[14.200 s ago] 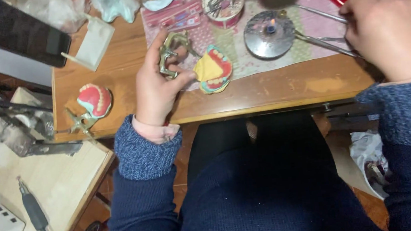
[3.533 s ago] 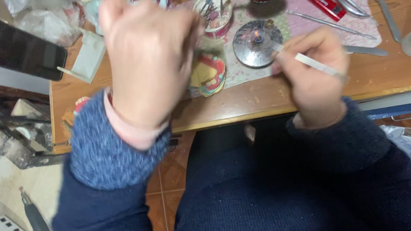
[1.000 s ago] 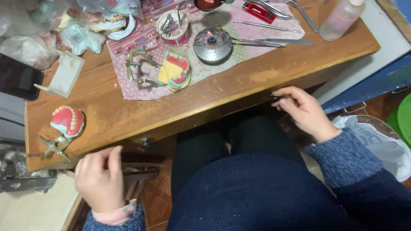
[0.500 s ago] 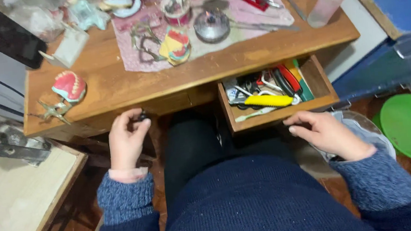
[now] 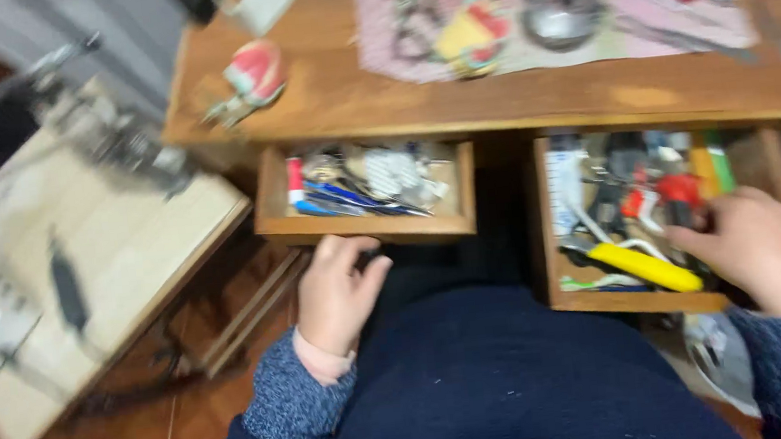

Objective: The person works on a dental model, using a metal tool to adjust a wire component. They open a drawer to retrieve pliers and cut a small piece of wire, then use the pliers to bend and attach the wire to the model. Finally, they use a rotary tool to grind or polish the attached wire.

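Two drawers stand pulled out under a wooden desk [image 5: 351, 109]. My left hand [image 5: 335, 292] grips the front of the left drawer [image 5: 368, 231], which holds several small tools, a red-capped tube and pale packets. My right hand [image 5: 761, 246] reaches into the right drawer [image 5: 566, 303], its fingers among several tools beside a yellow-handled tool [image 5: 643, 267] and a red tool [image 5: 679, 192]. Whether the fingers hold anything is hidden. The picture is blurred.
On the desk lie a pink mat [image 5: 527, 54] with a round metal dish [image 5: 562, 22], a yellow and red dental model [image 5: 473, 35], and a red and white dental model [image 5: 253, 75]. A low light-wood table [image 5: 118, 265] with a metal device stands at the left.
The left drawer has come open under my left hand. My right hand moved from the right drawer's front edge into the drawer. The view swung closer.
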